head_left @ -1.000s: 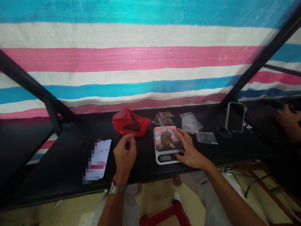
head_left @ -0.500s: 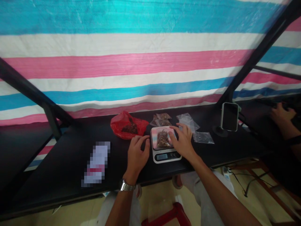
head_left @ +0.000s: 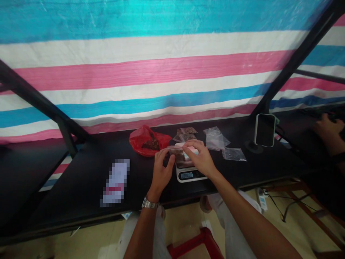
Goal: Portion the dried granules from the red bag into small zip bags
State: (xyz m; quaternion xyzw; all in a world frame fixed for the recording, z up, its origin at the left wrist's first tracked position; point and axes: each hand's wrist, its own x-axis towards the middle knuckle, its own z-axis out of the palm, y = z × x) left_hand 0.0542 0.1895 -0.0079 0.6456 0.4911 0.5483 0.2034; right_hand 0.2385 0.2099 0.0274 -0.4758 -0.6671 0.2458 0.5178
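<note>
A small clear plastic bag [head_left: 178,154] of brown dried bits is lifted a little over the white digital kitchen scale [head_left: 192,177], tilted and partly blurred. My right hand [head_left: 199,158] comes in from the right, its thumb and fingers closed on the bag's upper edge. At the opposite side, my left hand [head_left: 163,169] pinches the bag's left corner. Left of the scale lies an opened red plastic bag [head_left: 137,142] with dark brown dried pieces [head_left: 151,144] in it. Several filled small bags [head_left: 188,133] lie just behind the scale.
Empty clear bags [head_left: 215,138] lie behind and right of my right hand, with another clear bag [head_left: 234,154] beside them. A phone [head_left: 265,130] stands on a round holder. A pixelated pale item [head_left: 115,181] lies left. Another person's hand [head_left: 330,127] shows at far right.
The filled bag has come up off the scale's plate. My right hand has moved left and closed on its top edge; my left hand has reached in to its corner.
</note>
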